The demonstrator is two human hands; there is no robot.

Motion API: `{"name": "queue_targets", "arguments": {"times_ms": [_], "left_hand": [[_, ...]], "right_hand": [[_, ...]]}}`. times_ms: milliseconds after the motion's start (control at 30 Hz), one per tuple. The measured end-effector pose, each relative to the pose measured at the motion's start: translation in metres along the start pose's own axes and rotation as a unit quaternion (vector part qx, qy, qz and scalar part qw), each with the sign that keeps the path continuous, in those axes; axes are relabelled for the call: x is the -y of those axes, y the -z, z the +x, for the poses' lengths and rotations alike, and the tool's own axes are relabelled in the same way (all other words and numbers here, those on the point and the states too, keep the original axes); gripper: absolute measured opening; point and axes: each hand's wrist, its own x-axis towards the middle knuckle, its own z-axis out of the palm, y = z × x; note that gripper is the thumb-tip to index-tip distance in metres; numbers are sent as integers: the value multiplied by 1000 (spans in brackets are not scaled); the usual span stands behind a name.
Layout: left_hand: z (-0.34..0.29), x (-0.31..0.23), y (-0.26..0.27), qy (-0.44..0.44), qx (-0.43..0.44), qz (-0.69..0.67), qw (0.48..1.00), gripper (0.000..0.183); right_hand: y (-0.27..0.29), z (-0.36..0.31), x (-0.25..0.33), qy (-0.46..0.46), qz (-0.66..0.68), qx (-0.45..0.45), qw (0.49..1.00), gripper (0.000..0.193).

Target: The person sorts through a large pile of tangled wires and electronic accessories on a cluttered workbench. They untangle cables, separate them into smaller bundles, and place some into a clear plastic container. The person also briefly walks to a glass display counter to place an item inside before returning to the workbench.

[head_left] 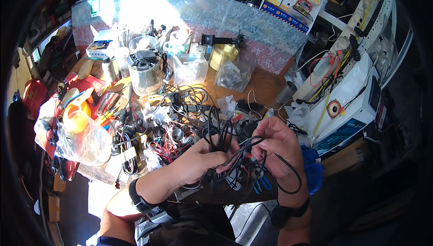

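Just below frame centre, the left hand grips a looped cable; the right hand pinches a strand. Probably light, springy; best held where loops bunch.

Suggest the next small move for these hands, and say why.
Perhaps the right hand should draw the slack loop of black cable toward the left hand: the left holds a gathered black bundle, while that loop hangs loose outside it.

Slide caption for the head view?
Left hand grips black cable loops while right hand holds a black strand above the cluttered table.
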Motion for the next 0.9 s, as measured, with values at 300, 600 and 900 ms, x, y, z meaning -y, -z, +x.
{"name": "queue_targets", "arguments": {"times_ms": [300,600,900], "left_hand": [[-7,-11,-12,40,3,-20,999,13],[3,-16,2,-40,-72,-56,995,14],[29,-2,4,-52,-21,9,998,35]], "right_hand": [[7,4,-2,7,-163,4,987,27],[14,-5,-31,34,-55,45,997,51],[-2,11,-27,114,-71,-128,983,37]]}}
